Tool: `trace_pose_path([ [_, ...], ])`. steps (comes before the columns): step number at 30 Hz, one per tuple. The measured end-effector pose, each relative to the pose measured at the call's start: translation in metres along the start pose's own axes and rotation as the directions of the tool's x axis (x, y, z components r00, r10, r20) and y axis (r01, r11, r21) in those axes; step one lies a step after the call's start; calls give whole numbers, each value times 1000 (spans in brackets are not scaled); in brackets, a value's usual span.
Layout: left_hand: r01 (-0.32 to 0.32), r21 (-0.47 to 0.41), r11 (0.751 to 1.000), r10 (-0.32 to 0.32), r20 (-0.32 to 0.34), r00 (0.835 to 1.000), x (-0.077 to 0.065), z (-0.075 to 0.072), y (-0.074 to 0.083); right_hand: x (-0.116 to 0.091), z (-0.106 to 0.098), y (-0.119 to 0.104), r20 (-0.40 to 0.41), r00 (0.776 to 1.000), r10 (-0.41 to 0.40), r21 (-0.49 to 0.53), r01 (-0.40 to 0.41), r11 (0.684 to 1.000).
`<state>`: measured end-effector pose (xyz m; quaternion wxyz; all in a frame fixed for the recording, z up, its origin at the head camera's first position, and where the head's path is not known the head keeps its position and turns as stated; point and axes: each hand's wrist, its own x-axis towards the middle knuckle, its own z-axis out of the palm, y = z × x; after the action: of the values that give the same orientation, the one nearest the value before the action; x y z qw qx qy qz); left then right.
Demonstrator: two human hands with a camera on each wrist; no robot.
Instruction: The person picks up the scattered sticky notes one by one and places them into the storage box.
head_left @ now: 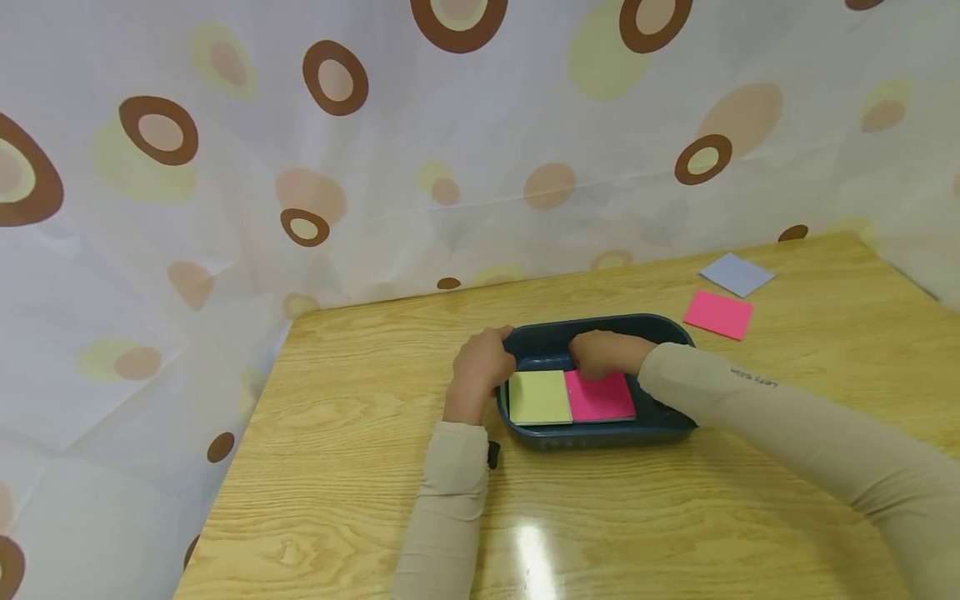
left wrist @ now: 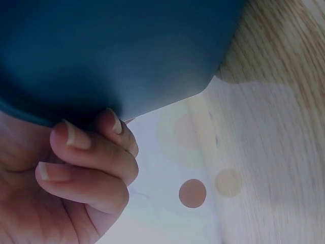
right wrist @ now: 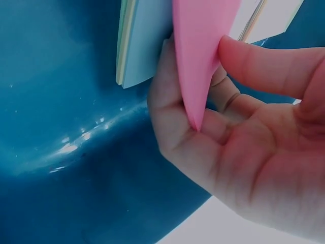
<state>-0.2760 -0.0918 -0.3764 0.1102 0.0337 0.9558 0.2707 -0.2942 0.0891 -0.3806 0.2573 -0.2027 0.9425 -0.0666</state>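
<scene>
A dark blue plastic tray stands on the table, with a yellow sticky-note pad and a pink sticky-note pad side by side in it. My left hand grips the tray's left end; in the left wrist view its curled fingers hook under the rim. Inside the tray, my right hand holds the pink pad. The right wrist view shows the pad between thumb and fingers, beside a light blue pad with other paper edges behind it.
To the right of the tray, another pink pad and a pale blue pad lie on the wooden table. A white curtain with brown and yellow circles hangs behind the table's far edge.
</scene>
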Motion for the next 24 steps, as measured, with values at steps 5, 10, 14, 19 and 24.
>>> trace_pose_path([
  [5, -2, -1, 1000, 1, -5, 1000, 0, -2, 0, -1, 1, -2, -7, 999, 33, 36, -33, 999],
  [10, 1, -4, 1000, -1, -9, 1000, -1, -2, 0, -4, 1, -5, -5, 999, 42, 56, -42, 998],
  [14, 3, -6, 1000, -3, -5, 1000, -2, -2, -1, -7, 1, -8, 1, 999, 40, 40, -40, 998],
  [19, -3, 4, 1000, 3, -4, 1000, -1, -1, 0, -9, 2, -9, -37, 998, 55, -24, -55, 998],
  [24, 2, 10, 1000, -2, 3, 1000, -1, 0, 2, -9, 2, -6, -76, 994, 75, -78, -81, 994],
])
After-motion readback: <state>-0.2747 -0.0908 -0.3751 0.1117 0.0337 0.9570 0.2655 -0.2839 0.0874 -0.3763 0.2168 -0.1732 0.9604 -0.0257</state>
